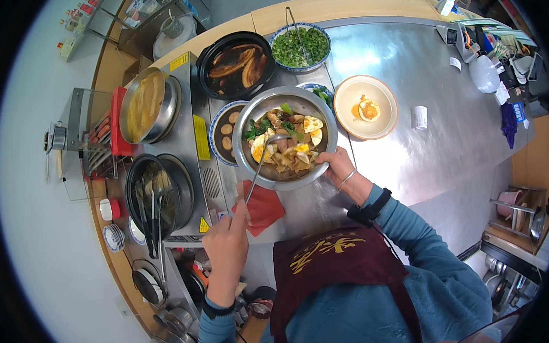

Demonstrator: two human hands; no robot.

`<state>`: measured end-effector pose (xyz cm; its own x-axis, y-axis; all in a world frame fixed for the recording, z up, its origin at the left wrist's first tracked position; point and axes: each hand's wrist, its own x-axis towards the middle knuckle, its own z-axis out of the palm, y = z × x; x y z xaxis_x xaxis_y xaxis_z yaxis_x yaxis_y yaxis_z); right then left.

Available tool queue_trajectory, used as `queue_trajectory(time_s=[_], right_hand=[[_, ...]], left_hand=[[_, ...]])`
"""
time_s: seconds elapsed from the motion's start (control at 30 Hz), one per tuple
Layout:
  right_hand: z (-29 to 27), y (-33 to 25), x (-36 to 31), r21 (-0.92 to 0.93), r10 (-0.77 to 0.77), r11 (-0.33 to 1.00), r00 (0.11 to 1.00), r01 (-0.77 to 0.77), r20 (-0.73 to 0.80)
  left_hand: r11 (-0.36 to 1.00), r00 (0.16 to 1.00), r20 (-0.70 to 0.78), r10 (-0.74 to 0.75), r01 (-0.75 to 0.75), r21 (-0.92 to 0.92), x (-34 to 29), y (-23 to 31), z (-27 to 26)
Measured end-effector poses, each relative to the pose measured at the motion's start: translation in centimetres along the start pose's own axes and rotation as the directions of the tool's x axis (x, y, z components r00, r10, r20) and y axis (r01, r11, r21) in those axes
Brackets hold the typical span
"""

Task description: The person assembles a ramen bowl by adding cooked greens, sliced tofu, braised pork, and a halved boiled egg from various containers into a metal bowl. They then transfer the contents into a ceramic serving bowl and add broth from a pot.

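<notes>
My right hand (342, 170) grips the rim of a metal mixing bowl (248, 163), which is tilted slightly over the worktop. Inside lie cut boiled eggs (312, 124), green leaves (289, 128) and brown chopped pieces (289, 160). My left hand (227, 244) is closed round the lower end of a spoon's long handle (252, 188), and the spoon's head rests among the food. To the right of the metal bowl, a beige bowl (350, 126) holds an orange-and-white round of food (368, 110), apparently an egg.
A red cloth (265, 210) lies below the mixing bowl. Around it stand a bowl of chopped greens (300, 46), a black pot of meat in dark broth (235, 64), a bowl of eggs in broth (226, 134), and at left a steel pot (143, 103) and black pot with tongs (159, 195).
</notes>
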<state>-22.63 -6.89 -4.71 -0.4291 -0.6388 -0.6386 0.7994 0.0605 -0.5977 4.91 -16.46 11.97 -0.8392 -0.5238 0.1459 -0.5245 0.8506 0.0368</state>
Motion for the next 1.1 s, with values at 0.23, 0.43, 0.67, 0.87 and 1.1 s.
queue_trajectory(time_s=[0.23, 0.43, 0.67, 0.87, 1.1], right_hand=[[-3.5, 3.5, -2.8, -0.081, 0.049, 0.996, 0.999, -0.048, 0.013], [-4.9, 7.3, -4.9, -0.029, 0.081, 0.996, 0.997, -0.081, -0.01], [-5.3, 10.6, -5.3, -0.022, 0.058, 0.998, 0.997, -0.06, -0.056], [-5.5, 11.9, -5.3, -0.022, 0.042, 0.999, 0.995, -0.044, -0.086], [-6.3, 14.1, -5.2, 0.07, 0.02, 0.998, 0.987, -0.009, -0.158]], left_hand=[[0.994, 0.995, 0.037, -0.091, 0.093, -0.053, -9.4, 7.0, 1.7], [0.989, 0.986, 0.091, -0.14, 0.136, 0.051, -10.1, 9.7, 6.3], [0.978, 0.981, -0.02, -0.194, 0.195, 0.071, -11.1, 7.4, 6.9], [0.95, 0.951, 0.04, -0.308, 0.309, -0.031, -10.8, 5.8, 10.1], [0.97, 0.983, 0.063, -0.172, 0.18, -0.162, -14.0, 5.6, 9.8]])
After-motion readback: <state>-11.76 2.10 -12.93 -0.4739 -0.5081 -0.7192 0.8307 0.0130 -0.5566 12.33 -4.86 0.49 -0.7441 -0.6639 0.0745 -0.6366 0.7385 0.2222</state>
